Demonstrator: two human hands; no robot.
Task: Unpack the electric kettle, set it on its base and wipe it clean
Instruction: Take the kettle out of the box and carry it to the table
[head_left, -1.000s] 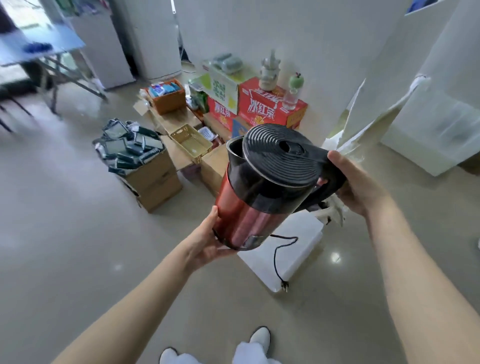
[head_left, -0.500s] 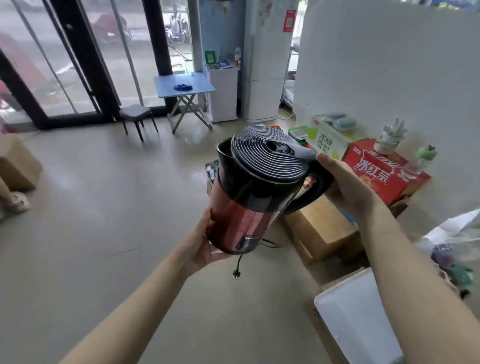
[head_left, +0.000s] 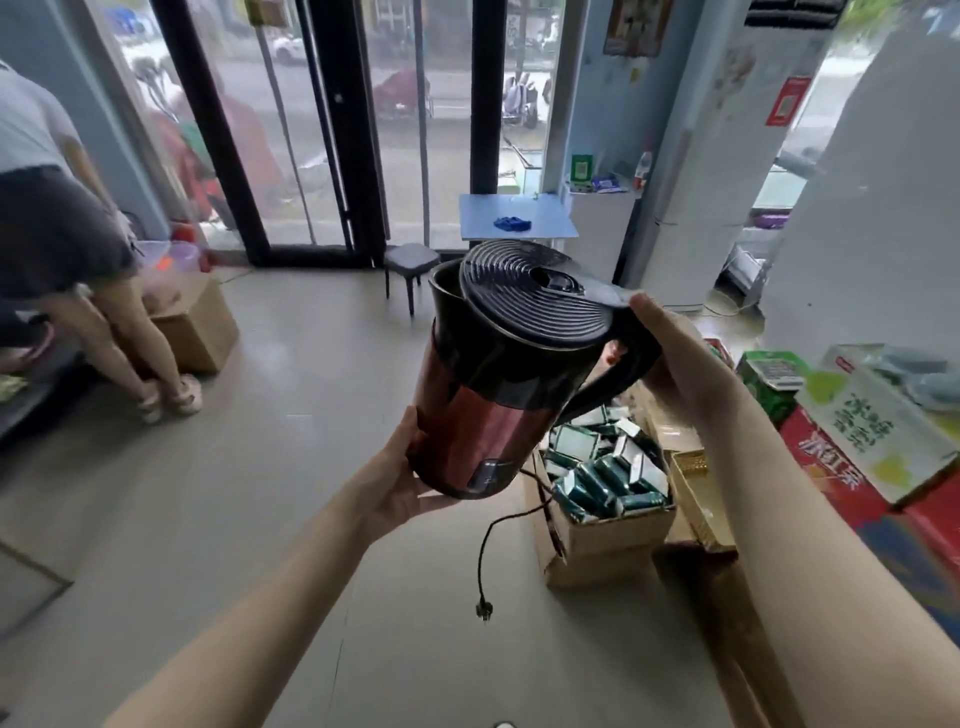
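Chinese lettering is seen on a red carton (head_left: 852, 488) at lower right; at centre frame, the red-and-black kettle (head_left: 498, 384) is gripped underneath by the left hand (head_left: 400, 486), its handle clasped by the right hand (head_left: 680, 358).

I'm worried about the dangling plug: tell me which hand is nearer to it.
Left. The left hand cups the kettle's bottom, above and left of the plug. The right hand holds the handle, higher and farther right.

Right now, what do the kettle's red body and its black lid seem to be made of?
Red body: probably metal with a glossy coat, as it mirrors the room in bright streaks. Black lid: likely moulded plastic, semi-matt, with ribbed concentric rings.
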